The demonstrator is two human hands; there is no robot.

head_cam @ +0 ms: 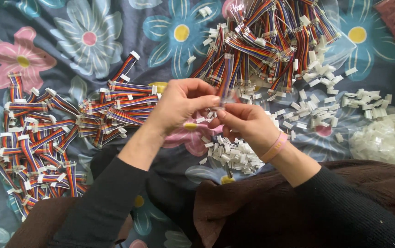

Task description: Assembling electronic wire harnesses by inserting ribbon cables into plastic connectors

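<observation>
Both hands on one ribbon cable
Left hand (181, 103) and right hand (245, 121) pinch a striped cable (227, 78); finished cables (36, 138) lie left of it, a bigger heap (271, 36) waits beyond.

The cloth (114, 27) is dark blue-grey, printed with large flowers in pink, teal and pale blue, each with a yellow or pink centre. On it, left of and above the hands, the ribbon cables (36, 138) run in rainbow stripes of red, orange, yellow, blue and purple with white ends. The loose connector housings (234, 156) are white, the wristband (275, 147) is pink, and the sleeves (101, 206) are black.
</observation>
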